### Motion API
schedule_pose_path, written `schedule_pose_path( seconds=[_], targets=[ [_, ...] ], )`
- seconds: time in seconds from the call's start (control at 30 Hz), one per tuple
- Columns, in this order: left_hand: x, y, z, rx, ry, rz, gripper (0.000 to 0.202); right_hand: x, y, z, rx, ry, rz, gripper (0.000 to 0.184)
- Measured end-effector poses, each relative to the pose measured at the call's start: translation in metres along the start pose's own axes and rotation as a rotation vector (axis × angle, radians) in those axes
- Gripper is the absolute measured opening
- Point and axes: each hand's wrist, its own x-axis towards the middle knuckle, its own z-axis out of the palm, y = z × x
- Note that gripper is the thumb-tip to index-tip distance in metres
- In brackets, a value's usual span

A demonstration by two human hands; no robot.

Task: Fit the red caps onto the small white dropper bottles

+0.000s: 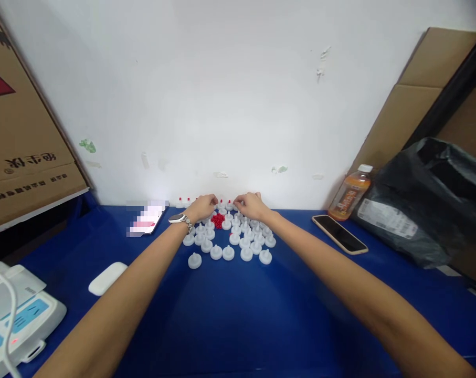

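Observation:
My left hand point(202, 207), with a watch point(178, 218) on its wrist, is at the back of the table. Its fingertips are pinched together, and whatever they grip is too small to make out. Just across from it, my right hand point(252, 205) is curled with thumb and finger together, close to a red-tipped white cap point(229, 205). Between and below the hands lies a heap of small red tips point(218, 221). Around it stand several round white nozzle caps point(216, 252), spouts up. More red-tipped caps point(180, 202) line the wall, partly hidden behind my left hand.
A lit phone point(150, 218) and a white oval case point(107, 278) lie left, near a power strip point(29, 315). To the right are a dark-screened phone point(340, 234), an orange drink bottle point(350, 193) and a black plastic bag point(422, 205). Cardboard boxes point(25, 121) flank the blue table point(230, 315).

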Motion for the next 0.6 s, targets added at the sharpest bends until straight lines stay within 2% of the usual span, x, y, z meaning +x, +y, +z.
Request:
schedule_pose_path(
  seconds=[0.1,0.17,0.3,0.47,0.6],
  targets=[
    [-0.01,0.006,-0.006,-0.002,0.028,0.008,0.04,-0.021,-0.007,-0.006,0.083,0.082,-0.016,0.027],
    [-0.024,0.01,-0.012,-0.01,0.064,0.015,0.039,-0.04,-0.014,-0.008,0.139,0.139,-0.033,0.025],
    [-0.074,0.02,-0.018,-0.088,0.158,0.071,0.031,-0.08,-0.031,-0.004,0.215,0.207,-0.056,0.021],
    [-0.139,0.03,-0.017,-0.197,0.214,0.105,0.024,-0.115,-0.052,-0.001,0.183,0.168,-0.085,0.022],
    [-0.156,0.031,-0.018,-0.273,0.195,0.088,0.022,-0.125,-0.064,-0.005,0.123,0.129,-0.165,0.02]
  ],
)
